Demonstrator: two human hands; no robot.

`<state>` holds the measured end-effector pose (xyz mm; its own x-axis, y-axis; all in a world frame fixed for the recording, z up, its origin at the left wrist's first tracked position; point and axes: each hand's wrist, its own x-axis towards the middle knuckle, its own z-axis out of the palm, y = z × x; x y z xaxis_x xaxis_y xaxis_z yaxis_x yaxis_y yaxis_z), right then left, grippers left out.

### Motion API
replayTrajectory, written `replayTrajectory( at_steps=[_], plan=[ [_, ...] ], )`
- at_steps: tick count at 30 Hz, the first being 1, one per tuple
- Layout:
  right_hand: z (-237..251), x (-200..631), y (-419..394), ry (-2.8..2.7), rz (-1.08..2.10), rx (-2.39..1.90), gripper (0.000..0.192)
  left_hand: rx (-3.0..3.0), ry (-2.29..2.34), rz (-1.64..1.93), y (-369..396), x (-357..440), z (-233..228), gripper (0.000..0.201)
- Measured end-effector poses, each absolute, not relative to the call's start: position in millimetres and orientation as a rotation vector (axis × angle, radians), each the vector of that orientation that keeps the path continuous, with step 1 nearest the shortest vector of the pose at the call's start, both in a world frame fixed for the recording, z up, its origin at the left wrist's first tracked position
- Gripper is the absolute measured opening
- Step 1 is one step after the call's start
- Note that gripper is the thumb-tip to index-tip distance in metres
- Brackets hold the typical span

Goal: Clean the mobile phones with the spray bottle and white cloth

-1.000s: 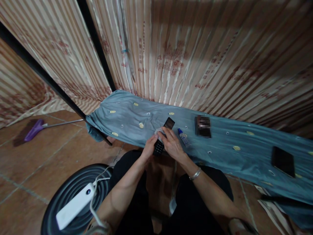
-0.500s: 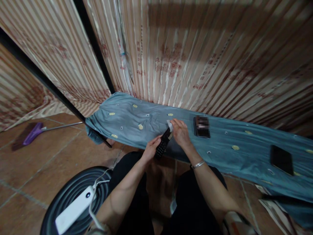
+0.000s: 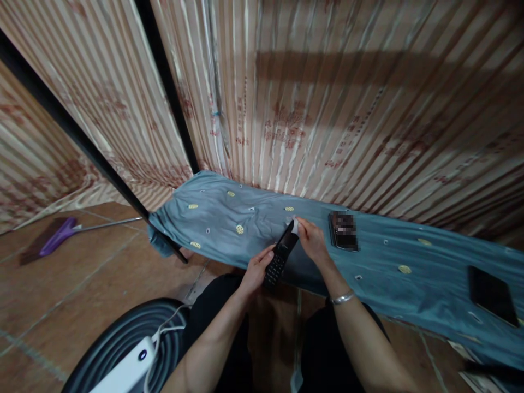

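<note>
My left hand (image 3: 256, 268) is closed around the lower side of a black cordless phone handset (image 3: 277, 267), thumb on top near the keypad. The handset is tilted, its upper end pointing away from me and to the right. At that upper end my right hand (image 3: 311, 239) pinches a small white tissue (image 3: 295, 226) against the phone's tip, by the dark screen. Both hands are just above a bench draped in blue-grey cloth (image 3: 262, 224). To the right of my right hand lies a dark, partly blurred flat object (image 3: 346, 233).
A black flat phone-like slab (image 3: 492, 295) lies farther right on the cloth. Black poles (image 3: 167, 87) rise at the left, with a purple broom (image 3: 59, 234) on the floor. Beside my left leg is a coiled black hose (image 3: 164, 327) with a white power bank (image 3: 126, 367) and cable on it.
The view has tilted up slightly, so everything sits lower in the picture. My right hand has shifted slightly with the tissue at the phone's upper end, and more of the screen shows.
</note>
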<state>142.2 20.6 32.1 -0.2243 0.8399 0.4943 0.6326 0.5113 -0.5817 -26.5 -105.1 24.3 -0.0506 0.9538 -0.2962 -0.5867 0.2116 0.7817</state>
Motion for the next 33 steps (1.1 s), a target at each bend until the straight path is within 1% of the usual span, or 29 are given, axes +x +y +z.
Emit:
replayTrajectory(
  at_steps=[5,11,14,19,23,28,33],
  plan=[
    [29.3,141.2,27.9,-1.745,0.647,-1.130,0.039,0.454,0.920,1.392,-106.7,-30.5,29.6,0.072],
    [31.4,122.5,23.0,-1.230,1.192,-0.998,0.040,0.388,0.886,1.390,-106.9,-31.5,30.0,0.063],
    [34.0,114.0,19.0,-1.068,1.336,-0.922,0.035,0.342,0.872,1.395,-107.1,-30.8,33.6,0.059],
    [31.1,98.1,7.7,-0.988,1.411,-0.926,0.027,0.300,0.859,1.400,-104.8,-31.7,40.7,0.060],
    [20.7,84.1,-3.9,-1.049,1.404,-0.953,0.031,0.280,0.848,1.441,-101.7,-34.2,44.5,0.061],
    [13.6,79.2,-13.8,-1.293,1.280,-1.041,0.037,0.258,0.837,1.485,-102.3,-37.7,46.6,0.058],
    [17.4,80.3,-27.0,-1.420,1.280,-1.022,0.035,0.254,0.850,1.511,-102.1,-42.1,46.2,0.059]
  ],
)
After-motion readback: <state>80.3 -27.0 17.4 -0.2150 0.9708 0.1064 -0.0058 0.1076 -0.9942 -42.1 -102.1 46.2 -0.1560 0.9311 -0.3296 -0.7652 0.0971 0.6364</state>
